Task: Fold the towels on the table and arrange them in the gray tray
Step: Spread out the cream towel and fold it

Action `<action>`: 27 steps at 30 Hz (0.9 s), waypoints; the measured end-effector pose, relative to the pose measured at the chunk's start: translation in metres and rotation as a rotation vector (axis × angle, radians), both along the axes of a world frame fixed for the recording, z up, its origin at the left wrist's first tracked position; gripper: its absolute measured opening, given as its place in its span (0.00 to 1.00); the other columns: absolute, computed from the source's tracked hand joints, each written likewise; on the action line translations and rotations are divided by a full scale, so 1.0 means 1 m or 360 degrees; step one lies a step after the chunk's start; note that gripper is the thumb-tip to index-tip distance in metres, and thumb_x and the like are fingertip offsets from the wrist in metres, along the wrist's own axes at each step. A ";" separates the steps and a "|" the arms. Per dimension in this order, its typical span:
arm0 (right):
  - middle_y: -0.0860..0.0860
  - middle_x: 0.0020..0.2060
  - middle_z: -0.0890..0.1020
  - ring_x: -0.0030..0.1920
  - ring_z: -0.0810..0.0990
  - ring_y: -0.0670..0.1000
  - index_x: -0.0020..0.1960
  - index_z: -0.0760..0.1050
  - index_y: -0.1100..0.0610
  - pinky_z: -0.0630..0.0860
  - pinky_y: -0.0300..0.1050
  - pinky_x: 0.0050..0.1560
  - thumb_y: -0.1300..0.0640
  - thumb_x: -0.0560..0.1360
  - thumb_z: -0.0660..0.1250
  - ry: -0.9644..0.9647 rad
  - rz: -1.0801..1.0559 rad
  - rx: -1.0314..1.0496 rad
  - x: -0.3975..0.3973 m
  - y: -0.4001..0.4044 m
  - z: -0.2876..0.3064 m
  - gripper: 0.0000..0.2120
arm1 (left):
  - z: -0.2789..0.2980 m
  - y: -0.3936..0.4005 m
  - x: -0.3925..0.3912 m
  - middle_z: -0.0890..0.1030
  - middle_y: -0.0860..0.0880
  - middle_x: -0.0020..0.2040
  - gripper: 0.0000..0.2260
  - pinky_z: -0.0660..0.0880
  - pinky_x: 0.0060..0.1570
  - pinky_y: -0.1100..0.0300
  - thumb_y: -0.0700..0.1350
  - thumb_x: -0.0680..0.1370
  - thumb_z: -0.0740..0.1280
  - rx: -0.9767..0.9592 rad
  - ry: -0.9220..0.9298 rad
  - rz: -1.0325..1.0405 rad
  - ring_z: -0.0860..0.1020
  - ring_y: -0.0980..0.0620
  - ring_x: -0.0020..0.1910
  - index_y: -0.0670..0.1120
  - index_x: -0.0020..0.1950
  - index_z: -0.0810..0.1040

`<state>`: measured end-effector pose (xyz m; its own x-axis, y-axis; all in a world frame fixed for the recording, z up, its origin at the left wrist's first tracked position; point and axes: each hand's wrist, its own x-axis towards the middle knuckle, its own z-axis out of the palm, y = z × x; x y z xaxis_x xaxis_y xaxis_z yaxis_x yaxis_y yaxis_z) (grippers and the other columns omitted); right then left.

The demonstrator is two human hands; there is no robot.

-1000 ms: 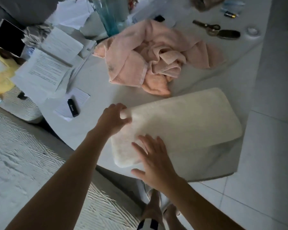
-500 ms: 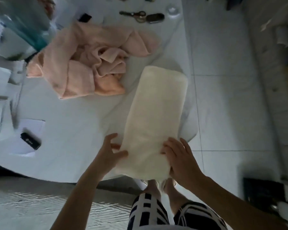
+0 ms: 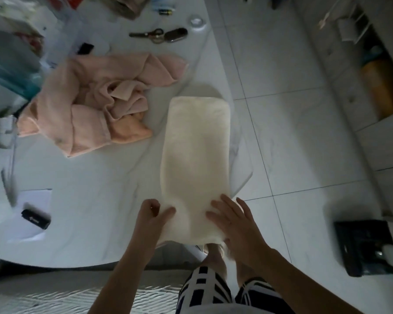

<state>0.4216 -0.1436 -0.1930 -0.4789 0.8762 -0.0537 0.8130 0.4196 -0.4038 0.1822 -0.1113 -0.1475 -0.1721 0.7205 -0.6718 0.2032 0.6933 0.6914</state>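
Hands [image 3: 154, 214] [image 3: 232, 220] on plush oblong cream towel [image 3: 195, 155]; pink towel [image 3: 95, 105] crumpled

- Scissors [image 3: 148, 35] lay at the far side, with a dark oval case [image 3: 175, 35] touching the handles on the right
- A small black device [image 3: 35, 218] rested on white paper [image 3: 31, 214] at the near left
- A battery [image 3: 165, 12] lay far off
- A round clear lid [image 3: 197, 22] sat right of it

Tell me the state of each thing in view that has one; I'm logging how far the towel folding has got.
cream towel: folded into a long strip, near end over the table edge
pink towel: unfolded, crumpled in a heap
left hand: gripping the strip's near left edge
right hand: open, flat on the strip's near right corner
scissors: closed, lying flat
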 end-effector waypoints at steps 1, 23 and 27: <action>0.52 0.65 0.79 0.70 0.72 0.57 0.62 0.80 0.53 0.65 0.60 0.72 0.61 0.57 0.79 0.0081 -0.0038 -0.0001 0.003 0.002 0.005 0.33 | 0.001 0.000 -0.002 0.79 0.45 0.51 0.23 0.74 0.40 0.57 0.50 0.67 0.72 -0.0033 -0.0098 0.0093 0.78 0.46 0.48 0.47 0.58 0.69; 0.40 0.52 0.79 0.51 0.77 0.42 0.65 0.71 0.43 0.72 0.40 0.47 0.48 0.73 0.65 0.1121 -0.1080 -0.0768 0.018 0.215 0.030 0.20 | 0.016 0.171 0.021 0.80 0.56 0.39 0.15 0.71 0.34 0.62 0.67 0.72 0.63 0.0425 0.0561 -0.0366 0.79 0.58 0.39 0.57 0.37 0.77; 0.47 0.58 0.77 0.53 0.77 0.48 0.64 0.72 0.46 0.74 0.44 0.55 0.54 0.75 0.64 0.0859 -0.0983 -0.0571 0.021 0.250 0.008 0.18 | -0.017 0.199 0.028 0.84 0.49 0.39 0.19 0.71 0.38 0.58 0.61 0.80 0.60 0.0340 0.0799 -0.0281 0.82 0.44 0.44 0.48 0.43 0.79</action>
<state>0.4426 0.1065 -0.1846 0.0332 0.9600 -0.2780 0.5132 -0.2551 -0.8195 0.2100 0.0874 -0.1647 -0.2972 0.8781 -0.3749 0.6427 0.4744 0.6016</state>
